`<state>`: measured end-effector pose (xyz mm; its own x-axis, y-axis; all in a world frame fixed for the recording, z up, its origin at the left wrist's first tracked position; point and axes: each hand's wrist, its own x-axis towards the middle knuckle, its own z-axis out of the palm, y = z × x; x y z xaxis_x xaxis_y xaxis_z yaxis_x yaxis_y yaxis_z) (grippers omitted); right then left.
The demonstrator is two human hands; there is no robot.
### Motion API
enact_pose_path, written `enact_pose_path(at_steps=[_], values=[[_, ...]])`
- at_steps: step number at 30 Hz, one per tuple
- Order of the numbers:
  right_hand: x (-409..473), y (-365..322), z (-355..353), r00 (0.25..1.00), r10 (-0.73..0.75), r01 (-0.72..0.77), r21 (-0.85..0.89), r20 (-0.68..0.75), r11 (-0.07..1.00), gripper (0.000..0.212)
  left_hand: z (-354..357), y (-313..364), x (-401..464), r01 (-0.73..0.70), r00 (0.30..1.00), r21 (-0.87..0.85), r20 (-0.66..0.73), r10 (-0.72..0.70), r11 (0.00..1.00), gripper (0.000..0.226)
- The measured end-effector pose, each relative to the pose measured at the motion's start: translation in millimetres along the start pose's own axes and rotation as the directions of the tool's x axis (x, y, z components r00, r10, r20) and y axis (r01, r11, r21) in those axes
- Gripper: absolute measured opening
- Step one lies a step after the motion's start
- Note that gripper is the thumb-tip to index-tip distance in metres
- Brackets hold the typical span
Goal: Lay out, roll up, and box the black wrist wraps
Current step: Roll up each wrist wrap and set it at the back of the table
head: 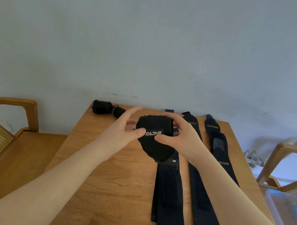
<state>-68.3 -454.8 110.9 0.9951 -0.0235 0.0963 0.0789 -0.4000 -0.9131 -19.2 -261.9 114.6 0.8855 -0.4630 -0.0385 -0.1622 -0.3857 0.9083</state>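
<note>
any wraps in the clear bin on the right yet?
No: the clear bin shows no wraps inside, while three wraps lie flat on the table and both hands hold a partly rolled wrap.

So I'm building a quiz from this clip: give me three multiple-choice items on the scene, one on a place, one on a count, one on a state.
1. Where does the rolled wrap lie?
A. at the table's far left corner
B. on the left chair
C. in the plastic box

2. How many wraps lie flat and stretched out on the table?
A. one
B. three
C. five

3. What state is the wrap in the hands in?
A. fully flat on the table
B. partly rolled, its tail trailing on the table
C. already boxed

Answers:
1 A, since it sits by the wall at the far left corner.
2 B, since the left strap, middle strap and right strap lie side by side.
3 B, since the left hand and right hand hold a thick roll whose end runs down onto the table.
</note>
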Motion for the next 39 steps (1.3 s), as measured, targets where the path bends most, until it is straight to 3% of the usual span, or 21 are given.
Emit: enact_pose_path(at_steps=[2,5,11,16,23,26,28,31,35,37,39], values=[[3.0,1.9,2.0,0.991,0.094,-0.092,-0.030,0.090,0.995,0.049,0.0,-1.5,-0.8,-0.139,0.990,0.347,0.041,0.133,0.927,0.070],[7.2,2.8,15.1,0.966,0.167,-0.140,-0.145,0.198,0.979,0.049,5.3,-12.8,-3.6,-0.219,0.975,0.507,0.154,0.163,0.834,0.076],[14.8,31.8,61.7,0.923,0.321,-0.227,-0.373,0.212,0.900,0.074,22.1,-70.0,-17.4,-0.072,0.989,0.436,0.149,0.007,0.897,0.086],[12.3,71.3,115.1,0.848,0.437,-0.218,-0.554,0.301,0.803,0.085,35.2,-138.3,-28.9,0.090,0.959,0.445,0.202,-0.198,0.891,0.064],[32.5,94.3,147.6,0.859,0.453,-0.239,-0.597,0.237,0.766,0.081,11.8,-178.4,-11.2,0.178,0.951,0.375,0.174,-0.257,0.910,0.060],[30.8,101.2,143.2,0.835,0.504,-0.243,-0.673,0.221,0.698,0.058,4.1,-182.1,-2.6,0.229,0.937,0.284,0.194,-0.289,0.931,0.056],[26.2,112.4,139.8,0.816,0.535,-0.316,-0.606,0.220,0.730,0.047,-1.8,-188.4,2.4,0.275,0.921,0.223,0.217,-0.323,0.935,0.054],[27.0,123.1,144.1,0.784,0.570,-0.480,-0.343,0.247,0.808,0.038,-13.0,-197.7,8.1,0.359,0.883,0.125,0.275,-0.380,0.925,0.052],[36.3,119.8,147.9,0.750,0.588,-0.539,-0.234,0.302,0.809,0.010,-20.7,-204.0,14.7,0.358,0.865,0.091,0.343,-0.367,0.929,0.047],[39.4,113.9,145.3,0.730,0.596,-0.575,-0.169,0.336,0.800,0.010,-22.6,-206.8,16.4,0.327,0.863,0.101,0.374,-0.341,0.940,0.046],[40.5,105.6,143.2,0.764,0.566,-0.523,-0.217,0.311,0.825,0.012,-25.2,-209.8,18.8,0.270,0.874,0.113,0.388,-0.293,0.956,0.046]])
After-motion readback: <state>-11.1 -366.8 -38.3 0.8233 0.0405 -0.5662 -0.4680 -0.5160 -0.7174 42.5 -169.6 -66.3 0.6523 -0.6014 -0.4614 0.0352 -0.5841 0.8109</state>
